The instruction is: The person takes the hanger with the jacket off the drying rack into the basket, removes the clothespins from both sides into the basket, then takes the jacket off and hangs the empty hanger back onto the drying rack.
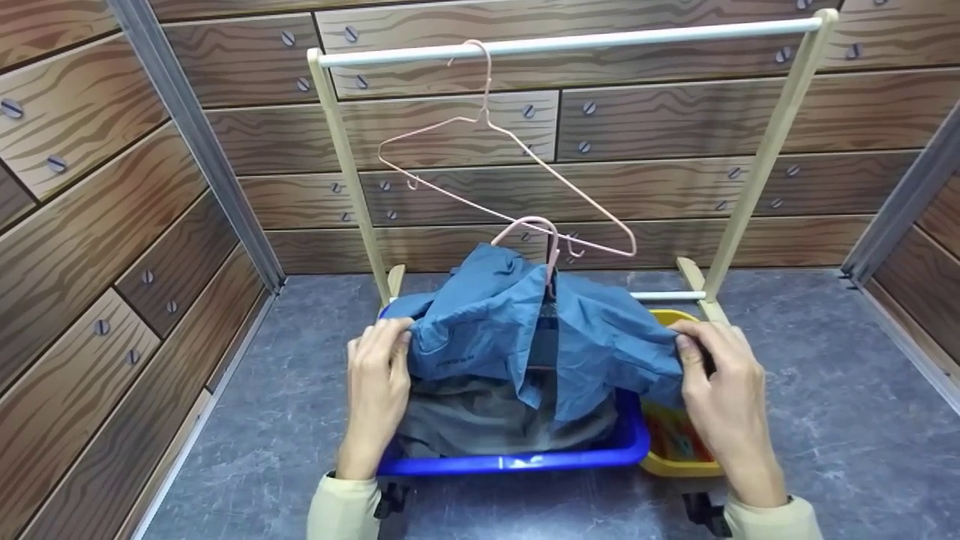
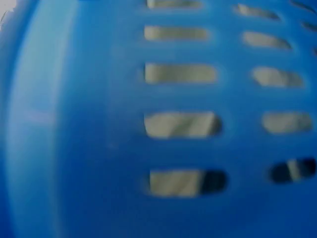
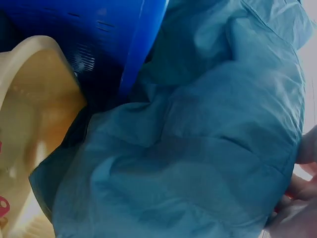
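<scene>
A blue jacket (image 1: 480, 322) lies spread over the blue basket (image 1: 517, 463), its front parted in the middle. From its neck stands the hook of a pink hanger (image 1: 553, 262); the rest of that hanger is hidden by cloth. My left hand (image 1: 377, 379) pinches the jacket's left shoulder side at the basket's edge. On the other side, my right hand (image 1: 724, 382) pinches the right part between thumb and fingers. In the right wrist view the jacket (image 3: 198, 144) drapes beside the basket, with fingertips (image 3: 297, 188) at its edge. Only the slotted basket wall (image 2: 109, 124) fills the left wrist view.
Grey clothing (image 1: 480, 420) lies in the blue basket. A yellow basket (image 1: 679, 469) with small colourful items stands to its right, partly covered by the jacket. Behind, a second pink hanger (image 1: 555, 169) hangs from the rack's rod (image 1: 637, 39). Wood-patterned walls enclose the area.
</scene>
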Demonstrator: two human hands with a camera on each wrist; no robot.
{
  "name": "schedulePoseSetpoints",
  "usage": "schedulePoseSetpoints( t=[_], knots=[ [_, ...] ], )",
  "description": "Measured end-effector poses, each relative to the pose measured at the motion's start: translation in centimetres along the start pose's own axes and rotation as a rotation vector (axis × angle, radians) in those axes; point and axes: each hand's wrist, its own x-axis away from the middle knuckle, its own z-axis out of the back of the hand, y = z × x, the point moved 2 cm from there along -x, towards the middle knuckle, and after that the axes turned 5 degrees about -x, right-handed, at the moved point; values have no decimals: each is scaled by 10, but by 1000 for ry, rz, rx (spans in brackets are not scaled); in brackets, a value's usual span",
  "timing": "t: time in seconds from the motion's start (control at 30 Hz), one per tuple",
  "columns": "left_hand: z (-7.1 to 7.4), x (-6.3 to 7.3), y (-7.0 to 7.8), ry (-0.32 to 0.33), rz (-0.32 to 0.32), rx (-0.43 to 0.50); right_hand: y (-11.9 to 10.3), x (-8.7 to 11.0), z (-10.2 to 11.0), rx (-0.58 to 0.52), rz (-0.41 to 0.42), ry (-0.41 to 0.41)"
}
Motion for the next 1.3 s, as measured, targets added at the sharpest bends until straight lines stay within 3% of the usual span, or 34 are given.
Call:
schedulePoseSetpoints(
  t=[0.13, 0.23, 0.43, 0.6, 0.83, 1.3],
  knots=[
    [3, -1, 9, 24, -6, 19, -14, 0, -10, -28, 57, 24],
    [2, -1, 17, 21, -39, 20, -32, 4, -22, -26, 80, -12],
    [-2, 1, 24, -8, -107, 22, -50, 15, -39, 88, 5, -51],
    [-1, 0, 25, -12, -125, 24, -39, 16, -36, 117, -55, 40],
    [4, -2, 15, -2, -50, 63, -19, 6, -15, 105, -105, 135],
    [14, -5, -4, 12, 13, 61, 8, 0, 16, 151, -327, 102]
  ],
)
